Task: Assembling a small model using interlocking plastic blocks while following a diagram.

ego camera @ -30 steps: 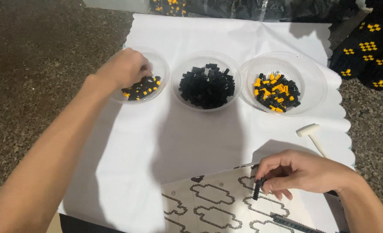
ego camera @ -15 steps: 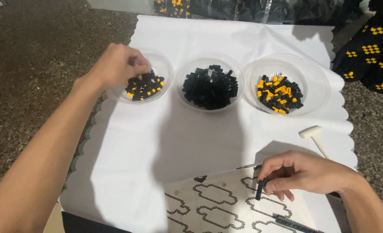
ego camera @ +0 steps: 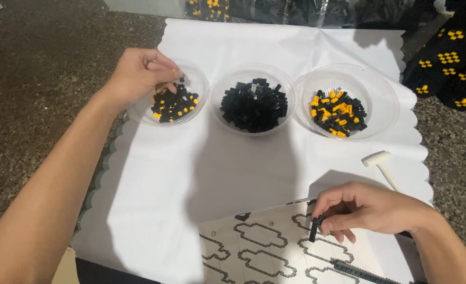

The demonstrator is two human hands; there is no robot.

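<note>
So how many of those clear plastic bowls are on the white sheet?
3, in a row: left bowl under the left hand, middle bowl of black pieces, right bowl. None seem hidden.

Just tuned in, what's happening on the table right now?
A person is working with small building bricks on a white paper sheet. The left hand reaches into the left bowl of black and yellow pieces. The right hand holds a short black strip of bricks upright on a printed outline sheet. A bowl of black bricks, another mixed bowl and a small white hammer lie nearby.
</note>
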